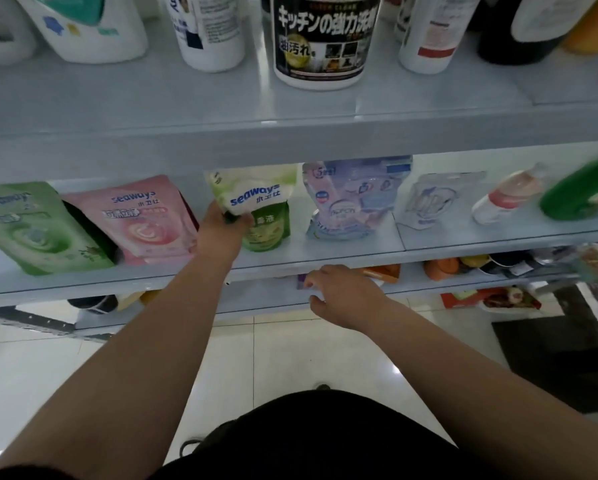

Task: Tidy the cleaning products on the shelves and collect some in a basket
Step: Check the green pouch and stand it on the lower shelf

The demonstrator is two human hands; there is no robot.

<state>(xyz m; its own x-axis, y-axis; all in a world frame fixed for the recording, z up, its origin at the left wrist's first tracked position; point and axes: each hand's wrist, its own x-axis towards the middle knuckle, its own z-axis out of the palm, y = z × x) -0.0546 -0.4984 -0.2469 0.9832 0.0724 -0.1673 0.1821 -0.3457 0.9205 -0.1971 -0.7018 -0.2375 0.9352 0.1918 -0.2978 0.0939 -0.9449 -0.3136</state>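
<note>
- Right hand [339,292]: nearest, at the front edge of the middle shelf [325,259]; fingers loosely spread, holding nothing.
- Left hand [221,233]: fingers curled round the green-and-white Seaways refill pouch [256,202].
- The pouch stands on that shelf between the pink Seaways pouch [148,216] and the blue pouch [353,199].
- Step, as judged: straightening or lifting this pouch.
- Next move calls for a firm hold on the soft pack; no basket in view.
- Far: black-labelled canister [320,39] on the upper shelf.

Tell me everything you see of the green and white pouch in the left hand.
The pouch is a soft, glossy plastic bag, white on top with blue seaways lettering, green below. It stands on the middle shelf between a pink pouch and a bluish pouch. The left hand grips its left edge.
</note>
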